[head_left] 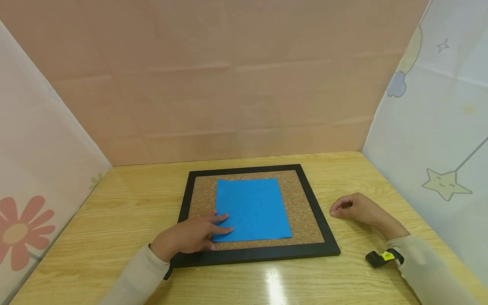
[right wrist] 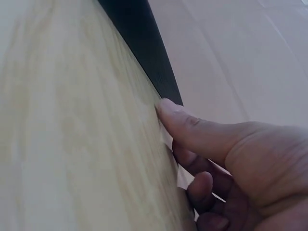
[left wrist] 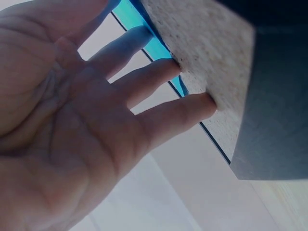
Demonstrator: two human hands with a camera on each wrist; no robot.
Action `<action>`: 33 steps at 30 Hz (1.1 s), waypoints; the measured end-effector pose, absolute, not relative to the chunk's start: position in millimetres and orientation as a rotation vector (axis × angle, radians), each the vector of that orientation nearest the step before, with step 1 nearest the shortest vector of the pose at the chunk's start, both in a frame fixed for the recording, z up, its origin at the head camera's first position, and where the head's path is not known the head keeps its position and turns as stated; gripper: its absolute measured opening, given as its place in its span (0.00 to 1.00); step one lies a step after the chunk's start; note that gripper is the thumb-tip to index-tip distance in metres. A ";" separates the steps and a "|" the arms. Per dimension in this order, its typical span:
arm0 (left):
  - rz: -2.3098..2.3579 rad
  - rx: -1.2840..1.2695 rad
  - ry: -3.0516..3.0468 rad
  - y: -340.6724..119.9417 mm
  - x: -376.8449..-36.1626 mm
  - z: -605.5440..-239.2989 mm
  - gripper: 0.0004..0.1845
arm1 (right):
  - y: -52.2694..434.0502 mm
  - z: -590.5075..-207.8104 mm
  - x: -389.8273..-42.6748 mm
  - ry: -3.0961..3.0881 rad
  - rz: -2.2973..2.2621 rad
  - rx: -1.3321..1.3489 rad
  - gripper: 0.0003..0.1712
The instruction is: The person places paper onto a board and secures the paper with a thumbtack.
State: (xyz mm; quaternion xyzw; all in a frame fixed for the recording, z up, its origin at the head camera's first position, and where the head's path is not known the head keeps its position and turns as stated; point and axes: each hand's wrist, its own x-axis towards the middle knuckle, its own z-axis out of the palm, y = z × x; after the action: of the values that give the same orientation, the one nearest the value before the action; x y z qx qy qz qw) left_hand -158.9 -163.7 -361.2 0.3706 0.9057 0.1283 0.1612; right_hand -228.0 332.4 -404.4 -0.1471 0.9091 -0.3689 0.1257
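A blue sheet (head_left: 252, 209) lies on a cork board (head_left: 299, 212) with a black frame (head_left: 263, 253) in the middle of the wooden table (head_left: 114, 220). My left hand (head_left: 192, 234) lies flat on the board's near left corner, its straight fingers (left wrist: 159, 79) pressing the cork and the edge of the blue sheet (left wrist: 132, 14). My right hand (head_left: 353, 208) rests on the table just right of the frame, fingers loosely curled, holding nothing. In the right wrist view its thumb (right wrist: 192, 130) touches the wood beside the black frame (right wrist: 144, 43).
Pink sheeting stands behind the table, a flower-print sheet on the left and a star-print sheet (head_left: 446, 184) on the right, all close to the table's edges. A black and yellow wrist strap (head_left: 383, 257) sits on my right sleeve.
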 end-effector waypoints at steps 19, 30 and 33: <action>0.378 1.066 2.583 -163.1 -157.9 -357.8 0.32 | 350.0 -422.6 -236.2 2.621 -1.518 -0.271 0.16; 0.392 1.066 2.583 -164.0 -158.1 -358.0 0.32 | 347.4 -419.9 -233.5 2.650 -1.475 -0.236 0.21; 0.388 1.063 2.584 -164.4 -158.6 -359.1 0.32 | 347.1 -420.1 -233.3 2.644 -1.488 -0.235 0.21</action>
State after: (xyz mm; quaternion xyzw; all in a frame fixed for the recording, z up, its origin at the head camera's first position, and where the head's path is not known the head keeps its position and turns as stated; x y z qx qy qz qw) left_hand -158.6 -164.4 -359.1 0.3720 0.9042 0.1359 0.1598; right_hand -233.3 347.1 -420.1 -0.0773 0.8678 -0.4885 0.0494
